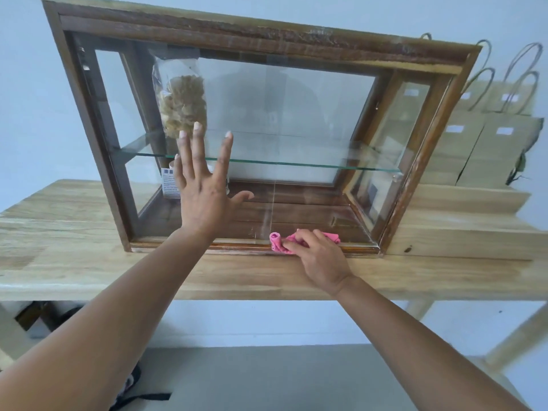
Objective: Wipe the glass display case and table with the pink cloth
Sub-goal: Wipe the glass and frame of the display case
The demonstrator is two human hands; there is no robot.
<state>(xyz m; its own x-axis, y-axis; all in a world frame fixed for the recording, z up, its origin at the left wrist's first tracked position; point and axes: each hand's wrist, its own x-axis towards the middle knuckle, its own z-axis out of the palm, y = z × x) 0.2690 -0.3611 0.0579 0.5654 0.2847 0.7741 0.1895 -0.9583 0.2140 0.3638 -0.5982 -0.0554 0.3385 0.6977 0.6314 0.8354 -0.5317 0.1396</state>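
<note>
Pink cloth (278, 240) pinched by right hand (318, 259); left hand (201, 192) spread flat on glass display case (296, 108).

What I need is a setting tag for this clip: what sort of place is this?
Probably a small shop or snack counter: a wood-framed glass display case holding a clear bag of snacks, on a pale wooden table, with brown paper carrier bags standing beside it.

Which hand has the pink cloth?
The right hand grips the pink cloth low on the display case; the left hand is spread flat against its glass.
</note>
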